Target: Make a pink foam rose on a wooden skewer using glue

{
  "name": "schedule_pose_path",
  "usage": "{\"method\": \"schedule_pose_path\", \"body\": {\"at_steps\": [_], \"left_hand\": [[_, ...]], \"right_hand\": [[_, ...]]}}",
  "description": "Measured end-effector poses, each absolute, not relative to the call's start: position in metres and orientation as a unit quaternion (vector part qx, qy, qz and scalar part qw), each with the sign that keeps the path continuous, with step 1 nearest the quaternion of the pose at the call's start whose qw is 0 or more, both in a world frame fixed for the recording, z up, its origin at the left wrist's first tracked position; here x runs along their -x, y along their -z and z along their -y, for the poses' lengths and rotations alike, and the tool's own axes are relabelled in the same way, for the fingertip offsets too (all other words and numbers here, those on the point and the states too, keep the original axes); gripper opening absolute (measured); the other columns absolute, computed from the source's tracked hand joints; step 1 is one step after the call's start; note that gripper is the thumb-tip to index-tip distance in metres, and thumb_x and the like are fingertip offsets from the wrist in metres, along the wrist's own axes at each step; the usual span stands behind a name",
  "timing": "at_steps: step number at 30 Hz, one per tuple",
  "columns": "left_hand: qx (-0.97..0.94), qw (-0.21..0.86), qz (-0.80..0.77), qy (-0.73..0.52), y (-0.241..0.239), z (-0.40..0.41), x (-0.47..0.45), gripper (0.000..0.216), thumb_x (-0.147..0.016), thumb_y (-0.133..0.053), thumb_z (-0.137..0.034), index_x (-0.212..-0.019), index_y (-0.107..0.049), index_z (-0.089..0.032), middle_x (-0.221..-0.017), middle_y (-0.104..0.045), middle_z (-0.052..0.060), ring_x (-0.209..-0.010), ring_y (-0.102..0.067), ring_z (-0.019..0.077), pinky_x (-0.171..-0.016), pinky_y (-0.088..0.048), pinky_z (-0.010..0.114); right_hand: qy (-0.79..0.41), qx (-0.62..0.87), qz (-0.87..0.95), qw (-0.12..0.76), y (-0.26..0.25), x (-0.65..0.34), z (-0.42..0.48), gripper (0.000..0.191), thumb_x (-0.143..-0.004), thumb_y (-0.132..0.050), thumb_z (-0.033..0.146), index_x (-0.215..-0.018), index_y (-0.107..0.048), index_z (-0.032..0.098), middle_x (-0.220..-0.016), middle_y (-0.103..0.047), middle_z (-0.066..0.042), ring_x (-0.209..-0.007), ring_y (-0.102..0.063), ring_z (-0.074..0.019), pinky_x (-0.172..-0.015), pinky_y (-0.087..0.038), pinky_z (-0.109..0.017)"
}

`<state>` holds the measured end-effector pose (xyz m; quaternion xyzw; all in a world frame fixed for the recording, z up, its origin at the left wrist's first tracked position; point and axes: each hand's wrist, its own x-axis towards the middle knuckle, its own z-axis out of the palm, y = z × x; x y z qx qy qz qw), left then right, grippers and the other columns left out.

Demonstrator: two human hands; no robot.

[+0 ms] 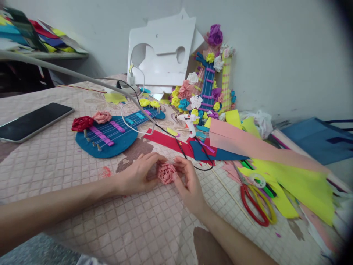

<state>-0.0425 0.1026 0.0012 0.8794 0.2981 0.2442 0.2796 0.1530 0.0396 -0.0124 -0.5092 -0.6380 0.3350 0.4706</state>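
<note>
A pink paper flower (pixel 166 173) rests between my two hands, low over the quilted tablecloth. My left hand (pixel 142 173) curves around its left side, thumb and fingers closed on the petals. From the right, my right hand (pixel 189 184) pinches the edge of the same flower with thumb and fingertips. Just beyond lies a blue guitar-shaped craft (pixel 121 149) with strings and purple strips. A red paper flower (pixel 82 123) and another pink flower (pixel 102 117) sit on its body, and yellow flowers (pixel 149 103) near its neck end.
A white glue gun (pixel 190 123) stands behind my hands, its black cord looping nearby. Red-and-yellow-handled scissors (pixel 255 204), a thin stick (pixel 231 195) and yellow sheets (pixel 300 184) lie right. A phone (pixel 35 121) is at left. Flower-covered guitars (pixel 208 84) and white cut boards (pixel 165 36) lean against the wall.
</note>
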Motion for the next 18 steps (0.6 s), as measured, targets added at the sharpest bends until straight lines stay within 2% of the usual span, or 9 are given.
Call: {"method": "schedule_pose_path", "body": {"at_steps": [4,9,14,18], "left_hand": [[-0.882,0.276,-0.293,-0.245,0.0005,-0.1040,0.0423,0.040,-0.080,-0.061,-0.024,-0.116,-0.044,-0.023,-0.113,-0.057,0.005,-0.102,-0.054,0.0210,-0.091,-0.042,0.041],[-0.896,0.263,-0.261,-0.246,0.0037,-0.1071,0.0431,0.060,-0.081,-0.060,-0.023,-0.134,-0.031,-0.026,-0.136,-0.046,0.009,-0.123,-0.044,0.0248,-0.101,-0.037,0.044],[-0.910,0.249,-0.246,-0.222,0.0043,-0.1093,0.0444,0.055,-0.084,-0.057,-0.023,-0.133,-0.033,-0.026,-0.128,-0.053,0.007,-0.114,-0.051,0.0232,-0.097,-0.040,0.043],[-0.912,0.234,-0.252,-0.222,0.0054,-0.1090,0.0444,0.055,-0.084,-0.058,-0.025,-0.133,-0.032,-0.026,-0.128,-0.053,0.007,-0.115,-0.050,0.0236,-0.098,-0.040,0.044]], "right_hand": [[-0.336,0.507,0.640,0.470,0.0125,-0.1523,-0.0402,0.039,-0.089,-0.049,0.018,-0.126,-0.043,0.026,-0.125,-0.050,-0.007,-0.110,-0.054,-0.0188,-0.094,-0.048,-0.037],[-0.335,0.500,0.643,0.474,0.0122,-0.1515,-0.0408,0.039,-0.089,-0.048,0.019,-0.127,-0.044,0.025,-0.123,-0.051,-0.008,-0.110,-0.054,-0.0190,-0.093,-0.048,-0.037],[-0.336,0.499,0.630,0.492,0.0111,-0.1522,-0.0413,0.034,-0.090,-0.048,0.021,-0.124,-0.046,0.025,-0.121,-0.053,-0.008,-0.110,-0.055,-0.0190,-0.094,-0.048,-0.037],[-0.356,0.504,0.599,0.511,0.0115,-0.1552,-0.0430,0.031,-0.090,-0.048,0.023,-0.120,-0.046,0.025,-0.120,-0.053,-0.007,-0.107,-0.056,-0.0185,-0.092,-0.049,-0.037]]}}
